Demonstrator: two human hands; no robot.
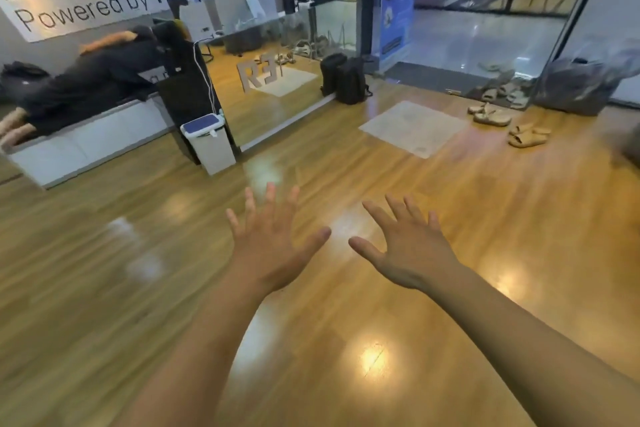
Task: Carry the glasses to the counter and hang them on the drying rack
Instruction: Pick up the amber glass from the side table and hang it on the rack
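Both forearms reach out over the floor (346, 340), left hand (273, 246) and right hand (412, 246) spread and empty, level with each other. No glasses, counter or rack show, so neither hand is nearer.

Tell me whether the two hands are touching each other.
Apart. The head view shows bare wooden floor between the left hand's thumb and the right hand's thumb.

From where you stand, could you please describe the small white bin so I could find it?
Start at the long white bench on the left. At its right end a tall black stand rises, and the bin sits at its foot. It alone has a blue lid.
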